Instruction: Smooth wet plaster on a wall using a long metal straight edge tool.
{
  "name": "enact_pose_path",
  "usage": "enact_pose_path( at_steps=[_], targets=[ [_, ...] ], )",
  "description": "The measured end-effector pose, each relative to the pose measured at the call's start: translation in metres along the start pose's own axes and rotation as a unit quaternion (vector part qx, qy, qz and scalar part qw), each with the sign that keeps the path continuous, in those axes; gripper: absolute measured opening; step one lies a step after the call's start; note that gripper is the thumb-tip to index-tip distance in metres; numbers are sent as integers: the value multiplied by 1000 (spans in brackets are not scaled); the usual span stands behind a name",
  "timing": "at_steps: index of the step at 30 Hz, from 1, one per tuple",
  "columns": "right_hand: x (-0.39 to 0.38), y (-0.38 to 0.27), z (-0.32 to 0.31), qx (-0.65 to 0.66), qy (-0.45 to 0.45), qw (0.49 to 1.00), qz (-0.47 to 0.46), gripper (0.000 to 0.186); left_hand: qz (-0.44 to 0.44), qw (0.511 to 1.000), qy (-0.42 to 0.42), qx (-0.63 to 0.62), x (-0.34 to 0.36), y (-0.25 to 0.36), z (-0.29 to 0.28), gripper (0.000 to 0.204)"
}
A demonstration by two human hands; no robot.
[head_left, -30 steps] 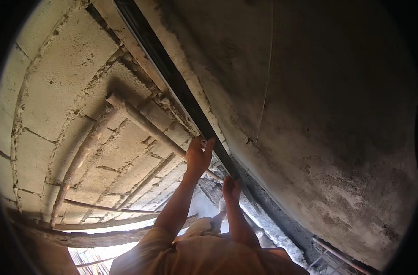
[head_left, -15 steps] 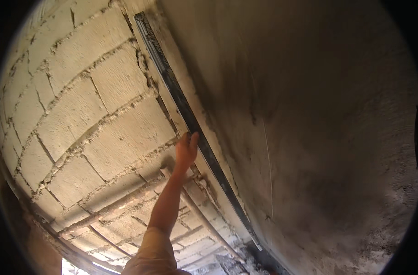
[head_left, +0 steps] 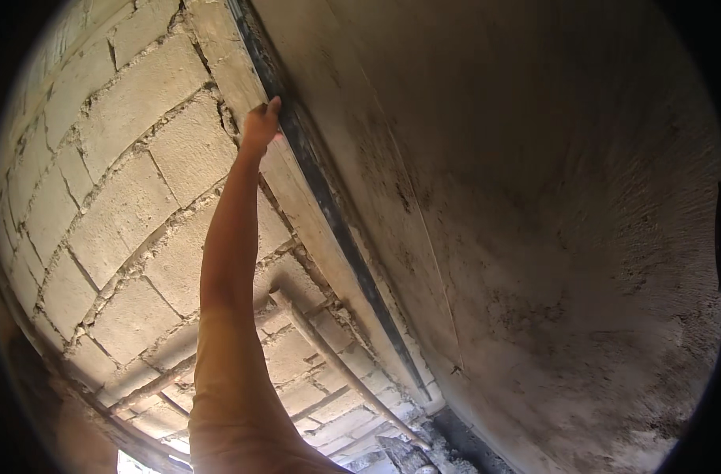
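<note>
Left hand [head_left: 261,128] raised at dark bar [head_left: 338,227], thumb over its edge.
Fingers [head_left: 254,117] bent at bar's left edge; can't tell if clamped. Bar runs diagonally from above them to well below right. Pale board [head_left: 293,189] alongside; block wall [head_left: 123,205] left of fingers, plastered wall [head_left: 534,197] right, pole [head_left: 321,344] below.

long dark bar [head_left: 325,197]: looking smooth, metallic, mostly dull | pale strip [head_left: 288,186]: looking matt, fairly smooth | block wall [head_left: 190,138]: showing rough, pitted faces, crumbly joints | grey wall [head_left: 550,237]: looking matt, turning grainy lower right | pole [head_left: 322,345]: looking dull (wood or metal, not telling which) | sleeve [head_left: 234,387]: showing matt cloth
</note>
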State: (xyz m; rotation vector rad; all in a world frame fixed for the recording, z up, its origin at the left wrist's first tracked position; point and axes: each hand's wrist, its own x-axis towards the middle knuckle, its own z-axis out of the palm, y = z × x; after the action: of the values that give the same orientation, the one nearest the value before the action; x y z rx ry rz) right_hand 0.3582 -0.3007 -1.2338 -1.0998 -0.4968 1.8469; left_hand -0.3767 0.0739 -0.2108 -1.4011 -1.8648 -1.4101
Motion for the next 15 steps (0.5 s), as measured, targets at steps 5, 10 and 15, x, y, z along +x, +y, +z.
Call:
enact_pose_path(
  at_steps=[5, 10, 15],
  targets=[
    [-19, 8, 25, -79, 133, 981, 116, 48, -27, 1000, 4, -15, 4, 9, 44, 58],
    [-13, 17, 20, -100, 135, 972, 163, 47, 1, 999, 34, 28, 0, -5, 34, 58],
    [-10, 1, 7, -321, -5, 946, -44, 43, 15, 999, 6, 28, 4, 4, 50, 56]
  ],
)
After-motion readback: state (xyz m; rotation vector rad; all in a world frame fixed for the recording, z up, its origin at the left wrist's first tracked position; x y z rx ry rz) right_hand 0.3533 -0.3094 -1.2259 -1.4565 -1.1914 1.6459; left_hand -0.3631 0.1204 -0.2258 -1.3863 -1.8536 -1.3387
